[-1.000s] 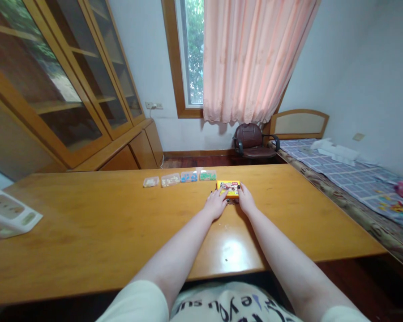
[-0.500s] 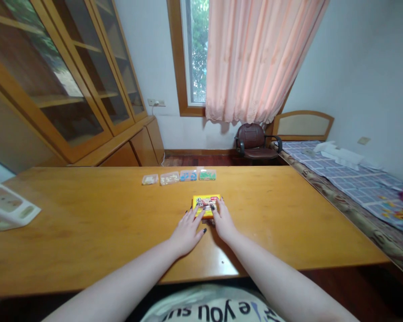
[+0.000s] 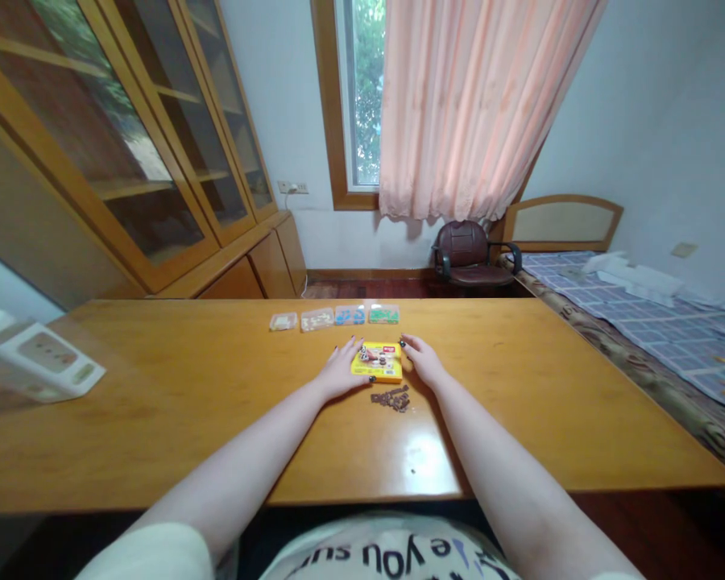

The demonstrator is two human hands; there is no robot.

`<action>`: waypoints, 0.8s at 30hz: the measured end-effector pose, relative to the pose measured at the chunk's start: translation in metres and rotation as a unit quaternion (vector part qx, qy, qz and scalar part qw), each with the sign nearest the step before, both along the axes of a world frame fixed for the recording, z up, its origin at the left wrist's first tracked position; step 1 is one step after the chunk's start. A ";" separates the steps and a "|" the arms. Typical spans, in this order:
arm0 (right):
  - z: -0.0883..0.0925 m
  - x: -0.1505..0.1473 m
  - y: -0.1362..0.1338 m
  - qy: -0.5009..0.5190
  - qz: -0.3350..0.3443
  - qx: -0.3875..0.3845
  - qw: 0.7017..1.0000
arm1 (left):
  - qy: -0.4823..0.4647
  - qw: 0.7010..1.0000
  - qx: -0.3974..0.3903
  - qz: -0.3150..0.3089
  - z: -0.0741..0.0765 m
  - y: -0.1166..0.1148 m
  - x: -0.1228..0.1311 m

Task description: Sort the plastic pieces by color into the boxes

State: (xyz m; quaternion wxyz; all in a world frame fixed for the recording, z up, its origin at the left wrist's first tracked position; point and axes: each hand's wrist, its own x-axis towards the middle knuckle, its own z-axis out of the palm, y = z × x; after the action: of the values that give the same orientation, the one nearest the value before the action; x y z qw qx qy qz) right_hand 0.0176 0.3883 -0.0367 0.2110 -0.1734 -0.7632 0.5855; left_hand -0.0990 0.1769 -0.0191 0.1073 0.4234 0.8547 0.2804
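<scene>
A yellow box (image 3: pixel 377 362) with printed pictures lies flat on the wooden table. My left hand (image 3: pixel 340 370) is spread along its left side, the thumb near the lower edge and the fingers at the upper left corner. Beside the box's right end, my right hand (image 3: pixel 423 360) rests with its fingers apart, holding nothing. Small brown pieces (image 3: pixel 392 398) lie in a loose pile on the near side of the box.
Four small clear containers stand in a row behind the box, among them one with blue pieces (image 3: pixel 350 315) and one with green pieces (image 3: pixel 384 314). A white device (image 3: pixel 54 361) sits at the table's left. Beyond are a chair (image 3: pixel 468 254) and a bed (image 3: pixel 628 298).
My hands have moved off the top of the box to its two sides. The box has shifted away from me, and the brown pile is now uncovered. The camera view has turned slightly left.
</scene>
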 end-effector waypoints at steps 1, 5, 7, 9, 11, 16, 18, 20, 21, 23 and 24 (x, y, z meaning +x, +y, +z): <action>-0.001 -0.002 0.004 -0.002 0.018 -0.010 1.000 | -0.015 1.000 0.002 -0.004 -0.001 0.002 -0.004; 0.003 -0.006 0.015 -0.039 0.042 -0.094 0.994 | -0.045 0.999 0.015 -0.005 -0.002 0.007 -0.012; 0.004 -0.007 0.019 -0.059 0.037 -0.133 0.989 | -0.036 0.999 -0.006 -0.003 0.002 0.009 -0.012; 0.003 -0.006 0.020 -0.045 0.037 -0.109 0.992 | -0.037 0.998 -0.039 -0.018 0.006 0.010 -0.012; 0.000 -0.003 0.017 -0.006 0.059 -0.025 0.998 | -0.046 0.996 -0.058 -0.041 0.009 0.009 -0.012; 0.005 0.002 0.007 -0.010 0.156 0.211 0.965 | -0.042 0.998 0.005 -0.037 0.001 0.005 -0.016; 0.010 0.002 0.006 -0.018 0.164 0.250 0.954 | -0.059 0.997 0.043 -0.035 -0.003 0.005 -0.018; 0.014 0.002 0.006 -0.025 0.167 0.253 0.953 | -0.092 0.992 0.076 -0.034 -0.006 0.006 -0.021; 0.015 0.002 0.007 -0.028 0.166 0.245 0.955 | -0.107 0.990 0.089 -0.033 -0.006 0.007 -0.022; 0.015 0.001 0.008 -0.033 0.158 0.221 0.962 | -0.128 0.986 0.104 -0.029 -0.007 0.009 -0.024; 0.014 0.001 0.009 -0.032 0.155 0.208 0.965 | -0.134 0.985 0.110 -0.028 -0.008 0.010 -0.025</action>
State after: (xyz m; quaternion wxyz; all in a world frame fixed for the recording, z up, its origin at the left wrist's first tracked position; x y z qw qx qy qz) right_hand 0.0185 0.3972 -0.0232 0.1251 -0.0241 -0.8921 0.4334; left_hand -0.1236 0.1871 -0.0271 0.1813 0.4148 0.7848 0.4233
